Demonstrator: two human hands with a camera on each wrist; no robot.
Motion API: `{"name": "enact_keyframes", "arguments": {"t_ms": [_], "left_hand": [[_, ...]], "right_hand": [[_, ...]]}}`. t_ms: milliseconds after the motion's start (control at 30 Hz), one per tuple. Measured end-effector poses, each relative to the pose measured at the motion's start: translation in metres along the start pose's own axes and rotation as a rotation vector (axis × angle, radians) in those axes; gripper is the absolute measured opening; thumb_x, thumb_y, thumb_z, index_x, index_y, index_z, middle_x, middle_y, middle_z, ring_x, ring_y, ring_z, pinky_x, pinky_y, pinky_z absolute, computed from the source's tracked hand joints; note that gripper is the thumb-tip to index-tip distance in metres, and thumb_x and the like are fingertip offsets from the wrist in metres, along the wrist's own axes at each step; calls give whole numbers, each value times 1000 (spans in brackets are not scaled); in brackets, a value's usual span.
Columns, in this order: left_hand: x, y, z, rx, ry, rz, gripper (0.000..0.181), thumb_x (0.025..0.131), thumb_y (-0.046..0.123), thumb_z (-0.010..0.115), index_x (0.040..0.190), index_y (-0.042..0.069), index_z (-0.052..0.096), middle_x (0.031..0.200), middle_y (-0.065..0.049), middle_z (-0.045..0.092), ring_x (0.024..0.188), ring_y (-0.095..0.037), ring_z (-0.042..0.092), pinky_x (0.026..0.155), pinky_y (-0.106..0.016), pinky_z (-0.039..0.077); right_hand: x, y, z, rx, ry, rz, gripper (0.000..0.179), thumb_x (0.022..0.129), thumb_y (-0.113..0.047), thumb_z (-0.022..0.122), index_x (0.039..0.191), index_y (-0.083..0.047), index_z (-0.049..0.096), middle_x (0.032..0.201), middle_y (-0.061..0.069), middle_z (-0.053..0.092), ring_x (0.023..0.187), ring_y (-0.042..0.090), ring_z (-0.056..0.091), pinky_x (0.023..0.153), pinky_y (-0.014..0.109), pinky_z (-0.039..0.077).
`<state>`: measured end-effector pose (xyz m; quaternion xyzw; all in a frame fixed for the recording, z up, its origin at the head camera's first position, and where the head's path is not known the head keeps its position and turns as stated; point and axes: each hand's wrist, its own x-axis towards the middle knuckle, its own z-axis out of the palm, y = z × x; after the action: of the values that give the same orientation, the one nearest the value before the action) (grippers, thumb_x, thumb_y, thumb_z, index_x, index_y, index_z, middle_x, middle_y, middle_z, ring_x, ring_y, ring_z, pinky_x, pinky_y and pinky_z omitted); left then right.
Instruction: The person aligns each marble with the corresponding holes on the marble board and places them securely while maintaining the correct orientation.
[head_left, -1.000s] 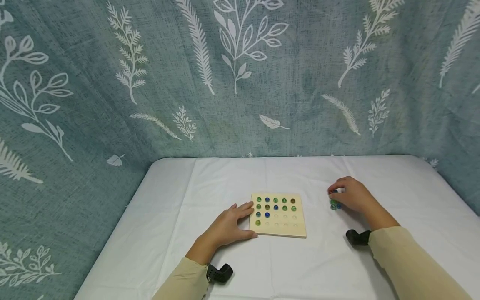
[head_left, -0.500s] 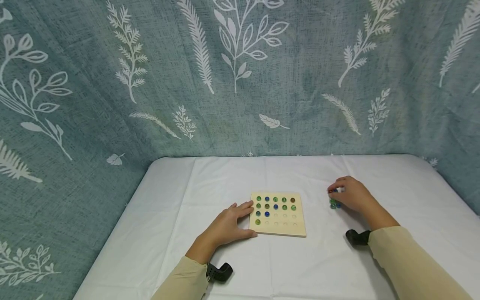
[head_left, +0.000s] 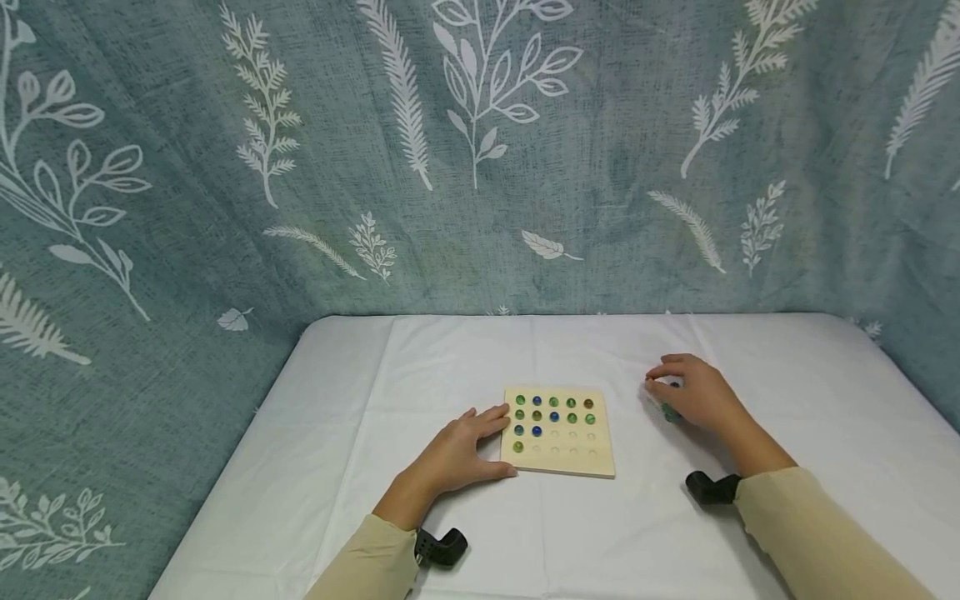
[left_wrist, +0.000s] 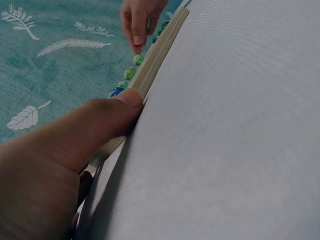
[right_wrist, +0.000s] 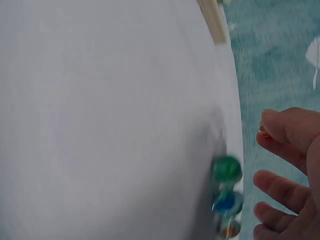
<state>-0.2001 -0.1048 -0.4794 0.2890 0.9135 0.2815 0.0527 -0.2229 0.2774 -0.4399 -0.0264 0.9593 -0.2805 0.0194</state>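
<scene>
A pale wooden board [head_left: 566,463] with rows of round hollows lies mid-table. Green, blue and brown glass marbles fill its two back rows and part of the front rows. My left hand [head_left: 452,448] grips the board at its near-left corner, fingertips at the left edge and thumb [left_wrist: 131,98] over the front edge. To the right, my right hand [head_left: 697,390] pinches a small marble with red in it [right_wrist: 265,132] between thumb and forefinger, mostly hidden by the fingertips. Its other fingers are loosely bent. Loose marbles [right_wrist: 227,170] lie on the cloth below this hand.
A white cloth [head_left: 420,358] covers the table, whose far edge meets a teal curtain [head_left: 480,275] with white leaf prints. Black devices [head_left: 442,547] are strapped at both wrists, below beige sleeves.
My right hand has shifted slightly left from the loose marbles, with the red marble between its fingertips. The left hand stays at the board, and the marbles on the board are the same.
</scene>
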Motion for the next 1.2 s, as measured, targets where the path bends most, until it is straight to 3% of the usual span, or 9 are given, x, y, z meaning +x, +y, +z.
{"name": "enact_keyframes", "arguments": {"t_ms": [233, 467, 567, 900, 1200], "left_hand": [[0, 1, 0, -5, 1, 2, 76, 78, 49, 81, 143, 21, 54, 155, 12, 39, 144, -38, 34, 116, -51, 33], [0, 2, -1, 0, 2, 6, 76, 77, 50, 81, 143, 20, 55, 155, 12, 39, 144, -38, 35, 116, -50, 34], [0, 2, -2, 0, -2, -1, 77, 77, 51, 80, 143, 21, 54, 155, 13, 39, 143, -38, 35, 116, -51, 34], [-1, -2, 0, 7, -18, -16, 78, 77, 58, 77, 144, 25, 53, 155, 17, 36, 143, -38, 36, 115, -51, 35], [-1, -3, -1, 20, -14, 10, 77, 79, 59, 75, 144, 25, 52, 156, 15, 36, 143, -38, 35, 115, -52, 35]], "right_hand": [[-10, -42, 15, 24, 59, -167, 28, 94, -28, 67, 105, -4, 76, 141, 24, 50, 141, 48, 30, 110, 67, 30], [-24, -81, 39, -54, 81, -354, 11, 88, -26, 74, 82, -17, 76, 133, 17, 59, 139, 43, 38, 106, 61, 41], [-29, -94, 49, -93, 62, -425, 11, 86, -27, 76, 76, -22, 74, 132, 14, 61, 139, 40, 40, 104, 58, 44], [-36, -119, 71, -193, 0, -536, 12, 84, -31, 78, 79, -20, 75, 132, 11, 60, 139, 35, 42, 104, 50, 47], [-36, -125, 80, -230, -2, -584, 14, 81, -32, 81, 83, -19, 78, 134, 12, 60, 139, 36, 42, 105, 50, 48]]}}
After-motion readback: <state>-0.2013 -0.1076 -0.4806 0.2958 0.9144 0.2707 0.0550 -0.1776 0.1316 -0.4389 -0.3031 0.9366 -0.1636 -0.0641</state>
